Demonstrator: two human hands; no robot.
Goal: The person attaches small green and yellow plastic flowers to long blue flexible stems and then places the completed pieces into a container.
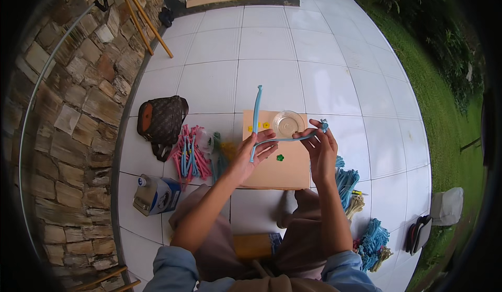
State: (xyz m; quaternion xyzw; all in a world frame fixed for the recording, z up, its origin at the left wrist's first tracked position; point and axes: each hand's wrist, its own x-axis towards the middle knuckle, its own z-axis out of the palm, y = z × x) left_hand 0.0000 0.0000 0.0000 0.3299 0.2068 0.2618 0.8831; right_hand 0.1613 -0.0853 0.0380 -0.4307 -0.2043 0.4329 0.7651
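Note:
My left hand (250, 153) is closed on a light-blue stem (257, 106), which stands up from between thumb and fingers and has a small knob at its top. From this hand a thin blue cord (285, 140) runs across to my right hand (321, 153). The right fingers pinch the cord, and a blue knotted end (324, 125) sticks out above them. Whether stem and cord are one piece is hidden in the left palm. Both hands hover over a tan board (272, 174) with a clear glass dish (287, 124), a green flower-shaped piece (280, 157) and small yellow pieces (265, 126).
Left of the board lie pink and blue stems (191, 153), a brown patterned bag (163, 119) and a metal can (157, 193). Bundles of blue cords (347, 185) lie on the right, with a yellow-handled tool (359, 192) and another blue heap (373, 242).

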